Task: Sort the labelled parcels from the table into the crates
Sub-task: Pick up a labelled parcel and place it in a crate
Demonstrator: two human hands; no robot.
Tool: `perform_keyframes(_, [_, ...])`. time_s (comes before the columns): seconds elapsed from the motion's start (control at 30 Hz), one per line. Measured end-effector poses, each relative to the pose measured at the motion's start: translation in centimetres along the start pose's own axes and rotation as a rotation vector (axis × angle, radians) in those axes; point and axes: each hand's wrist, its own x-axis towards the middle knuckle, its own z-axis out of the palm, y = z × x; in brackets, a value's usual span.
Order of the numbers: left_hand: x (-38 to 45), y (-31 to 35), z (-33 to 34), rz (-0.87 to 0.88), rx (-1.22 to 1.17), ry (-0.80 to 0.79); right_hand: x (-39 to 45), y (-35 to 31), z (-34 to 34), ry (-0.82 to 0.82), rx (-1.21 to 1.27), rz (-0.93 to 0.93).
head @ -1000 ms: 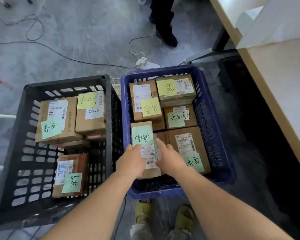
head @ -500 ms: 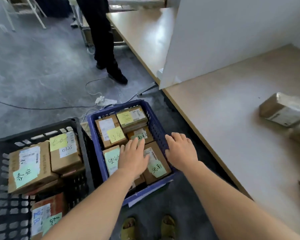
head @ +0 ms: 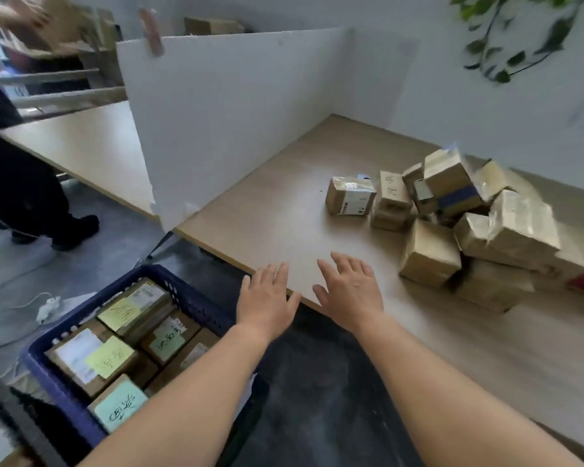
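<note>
Both hands out, palms down, fingers spread, holding nothing. Left hand (head: 267,298) is over the near table (head: 277,210) edge; right hand (head: 349,291) is over the tabletop just beside it. Pile of parcels (head: 452,224) sits on the table at right, well apart from the hands; one small box (head: 350,196) at the pile's left edge. Blue crate (head: 196,299) on the floor, near left, full of boxes w/ yellow & green notes. White divider (head: 236,112) stands on the table, far left. Another person (head: 17,183) far left.
</note>
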Motion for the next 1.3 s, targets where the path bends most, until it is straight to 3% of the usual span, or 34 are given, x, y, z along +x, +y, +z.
perform_keyframes(0.23, [0.3,9.8,1.4,0.144,0.02,0.003,-5.1,8.8,-1.5,0.041,-0.007,0.141])
perform_keyframes(0.83, [-3.9,42.2,11.2,0.439,0.061,-0.075,-22.6,37.3,-1.4,0.078,-0.022,0.411])
perform_keyframes(1.3, [-3.3,53.7,16.8,0.583,0.068,-0.195,-28.4,48.5,1.1,0.023,0.05,0.587])
